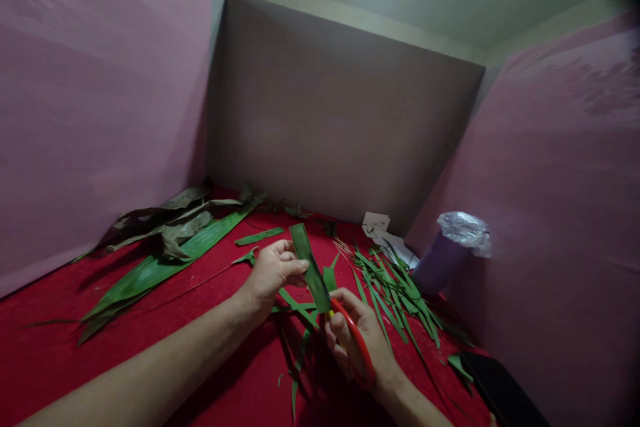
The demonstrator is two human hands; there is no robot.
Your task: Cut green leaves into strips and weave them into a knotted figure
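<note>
The left forearm (165,360) reaches in closest, ending in the left hand (274,273), whose thumb and fingers pinch narrowly on a green leaf strip (301,245). The strip stands tilted between the two hands, its top rising above the left fingertips and its lower end meeting the scissors (367,363). The right hand (383,347) has its fingers curled around the scissors' red handle; how far the blades part, I cannot tell. Cut green strips (395,287) lie in a heap to the right of the fingers, and a long green leaf (165,273) lies to their left. Beyond the right fingers, a white card (375,219) bears dark marks too small to read, near a purple container (440,263) topped with clear plastic (465,230).
</note>
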